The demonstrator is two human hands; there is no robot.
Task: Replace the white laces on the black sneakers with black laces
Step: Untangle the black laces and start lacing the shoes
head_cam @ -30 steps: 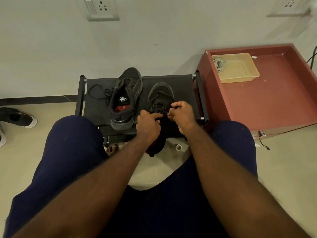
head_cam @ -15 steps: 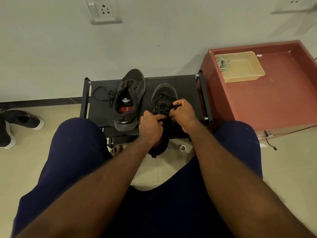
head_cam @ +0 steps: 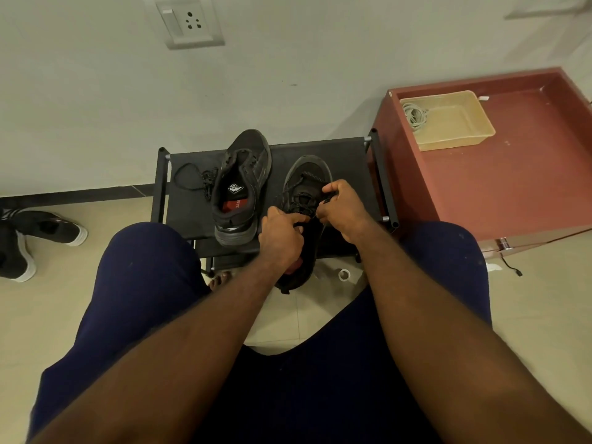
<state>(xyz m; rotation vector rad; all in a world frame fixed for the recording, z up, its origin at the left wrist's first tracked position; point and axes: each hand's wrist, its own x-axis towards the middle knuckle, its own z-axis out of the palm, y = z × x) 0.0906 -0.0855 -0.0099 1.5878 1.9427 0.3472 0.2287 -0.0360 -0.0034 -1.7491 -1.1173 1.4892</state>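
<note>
Grips stayed put: left grip (head_cam: 280,238), right grip (head_cam: 344,208) pinching black lace (head_cam: 298,196) on sneaker (head_cam: 309,166).

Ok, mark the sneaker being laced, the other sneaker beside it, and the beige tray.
sneaker being laced (head_cam: 307,169): head view, on its toe cap.
other sneaker (head_cam: 235,232): head view, on its heel.
beige tray (head_cam: 455,143): head view, on its near wall.

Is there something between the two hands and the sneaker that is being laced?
Nothing visible. The left hand and the right hand both pinch the black lace on that sneaker. The other sneaker stands beside it on the rack, out of the way.
</note>
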